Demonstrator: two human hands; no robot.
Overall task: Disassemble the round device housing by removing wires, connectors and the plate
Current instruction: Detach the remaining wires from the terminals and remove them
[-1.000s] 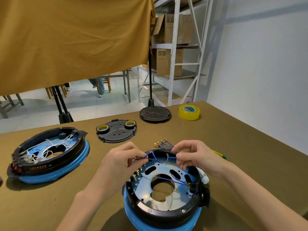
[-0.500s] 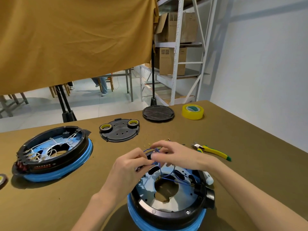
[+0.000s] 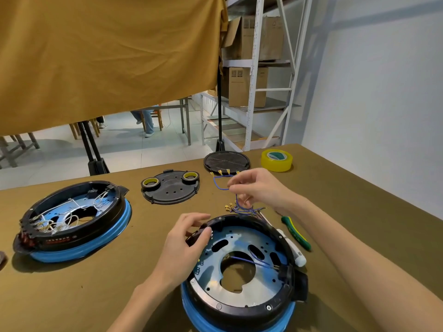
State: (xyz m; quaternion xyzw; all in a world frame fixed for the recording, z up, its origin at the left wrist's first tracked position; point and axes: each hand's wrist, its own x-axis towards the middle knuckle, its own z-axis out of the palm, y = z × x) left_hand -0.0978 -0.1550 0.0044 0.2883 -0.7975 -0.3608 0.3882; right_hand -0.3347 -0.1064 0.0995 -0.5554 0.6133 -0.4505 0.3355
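A round black housing (image 3: 242,307) with a blue ring underneath sits in front of me, its silver plate (image 3: 239,293) exposed inside. Two blue wires (image 3: 249,259) still cross the plate's central hole. My left hand (image 3: 189,238) rests on the housing's far-left rim, fingers on a dark connector block. My right hand (image 3: 259,188) is raised above the table behind the housing, pinching a blue wire (image 3: 219,185) with brass terminals that dangles from it. A small pile of removed blue wires (image 3: 242,208) lies just behind the housing.
A second housing (image 3: 72,219) full of white wires stands at the left. A black lid (image 3: 171,188) carrying two tape rolls, a round black disc (image 3: 226,161) and a yellow tape roll (image 3: 276,160) lie farther back. Green-handled cutters (image 3: 296,233) and a white tube (image 3: 292,248) lie right of the housing.
My right hand has lifted up and back out of the housing, pulling a blue wire free. My left hand stayed at the rim.
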